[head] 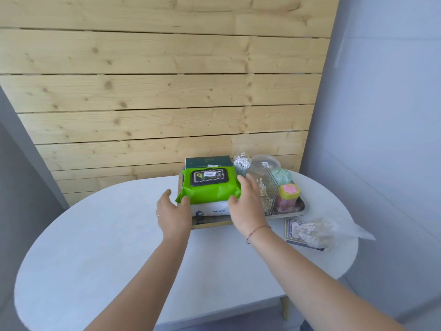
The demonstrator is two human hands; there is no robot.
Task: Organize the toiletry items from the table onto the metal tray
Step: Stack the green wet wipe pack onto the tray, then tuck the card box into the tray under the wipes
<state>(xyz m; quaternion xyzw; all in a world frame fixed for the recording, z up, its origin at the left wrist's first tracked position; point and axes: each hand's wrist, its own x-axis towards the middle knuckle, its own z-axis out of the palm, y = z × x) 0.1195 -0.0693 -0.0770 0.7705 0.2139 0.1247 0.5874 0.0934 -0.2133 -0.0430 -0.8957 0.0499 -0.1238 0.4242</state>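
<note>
Loosely, left hand (173, 211) and right hand (247, 206) flank the wipes pack (210, 191).

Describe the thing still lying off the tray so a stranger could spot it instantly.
Find the white oval table, then the metal tray at its far side. By the tray's near right corner lies a clear bag of white cotton pieces with a dark blue card. It alone lies on the bare tabletop, outside the tray.

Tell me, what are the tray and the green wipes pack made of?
The tray looks like shiny metal: its floor mirrors the things on it. The green wipes pack seems soft, glossy plastic film, crinkled at its ends.
</note>
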